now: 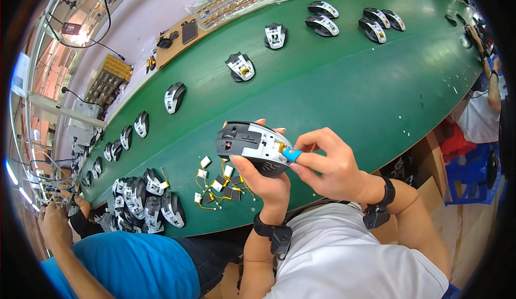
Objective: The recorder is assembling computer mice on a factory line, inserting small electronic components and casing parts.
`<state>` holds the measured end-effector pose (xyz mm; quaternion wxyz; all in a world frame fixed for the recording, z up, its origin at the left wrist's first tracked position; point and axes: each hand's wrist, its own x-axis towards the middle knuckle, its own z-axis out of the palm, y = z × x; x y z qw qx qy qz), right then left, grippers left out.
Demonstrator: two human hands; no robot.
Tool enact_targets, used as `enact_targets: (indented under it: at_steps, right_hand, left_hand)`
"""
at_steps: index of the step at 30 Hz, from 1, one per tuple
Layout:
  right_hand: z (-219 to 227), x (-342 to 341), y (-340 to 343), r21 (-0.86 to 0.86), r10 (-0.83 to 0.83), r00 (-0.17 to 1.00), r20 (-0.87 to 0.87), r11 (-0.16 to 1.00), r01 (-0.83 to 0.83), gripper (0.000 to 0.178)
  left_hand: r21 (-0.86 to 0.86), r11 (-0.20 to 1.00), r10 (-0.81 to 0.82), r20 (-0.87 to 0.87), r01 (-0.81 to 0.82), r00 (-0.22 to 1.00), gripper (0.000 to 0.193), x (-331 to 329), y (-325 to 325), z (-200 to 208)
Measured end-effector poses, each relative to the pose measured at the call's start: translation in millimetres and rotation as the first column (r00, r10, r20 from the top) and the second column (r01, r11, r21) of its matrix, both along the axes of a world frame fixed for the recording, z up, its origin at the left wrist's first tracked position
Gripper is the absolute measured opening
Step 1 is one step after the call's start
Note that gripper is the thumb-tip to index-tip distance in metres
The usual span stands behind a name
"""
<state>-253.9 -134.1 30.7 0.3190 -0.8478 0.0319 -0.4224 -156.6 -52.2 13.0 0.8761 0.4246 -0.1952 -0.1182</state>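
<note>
My left hand (267, 187) cradles a black and white computer mouse (250, 140) from beneath, thumb along its near side and fingertips at the far side. The mouse's top cover is off at the rear, baring a white frame with a yellow-taped part (281, 147) in its recess. At that rear end my right hand (330, 162) has thumb and index finger drawn together against the mouse. A blue wrap (292, 154) sits at the index fingertip, beside the yellow part. On the table left of my hands lie several small wired batteries (219, 183), silver and black with yellow tape.
A heap of similar mice (153, 205) sits at the near left. More mice (174, 98) are spaced along the green table (344, 89). At the back, a wooden board (212, 29) carries bagged parts. Co-workers sit at the left in a blue shirt (134, 261) and at the far right.
</note>
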Motion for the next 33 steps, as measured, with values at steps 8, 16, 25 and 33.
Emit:
enact_targets:
  at_steps: [8, 16, 25, 33]
  right_hand:
    - [-8.3, 8.3, -27.2, -0.287, 0.168, 0.979, 0.118, 0.949, -0.129, 0.033]
    - [-0.9, 16.0, -26.3, -0.033, 0.191, 0.965, -0.18, 0.979, -0.2, 0.027]
    - [-9.8, 8.2, -47.1, 0.724, 0.495, 0.863, -0.098, 0.631, -0.279, 0.08]
    - [-37.8, 62.9, -117.9, 0.36, 0.189, 0.954, -0.233, 0.928, -0.096, 0.069]
  left_hand:
    - [-0.093, 0.97, -0.242, -0.294, 0.224, 0.925, 0.053, 9.9, 6.8, 6.4]
    - [-0.071, 0.968, -0.25, -0.397, 0.241, 0.883, 0.05, 18.6, 3.9, -3.7]
    - [0.085, 0.95, -0.25, -0.366, 0.3, 0.897, 0.054, 17.0, -3.9, -3.5]
    - [0.553, 0.735, -0.467, -0.006, 0.392, 0.884, 0.057, 22.9, 16.8, -5.8]
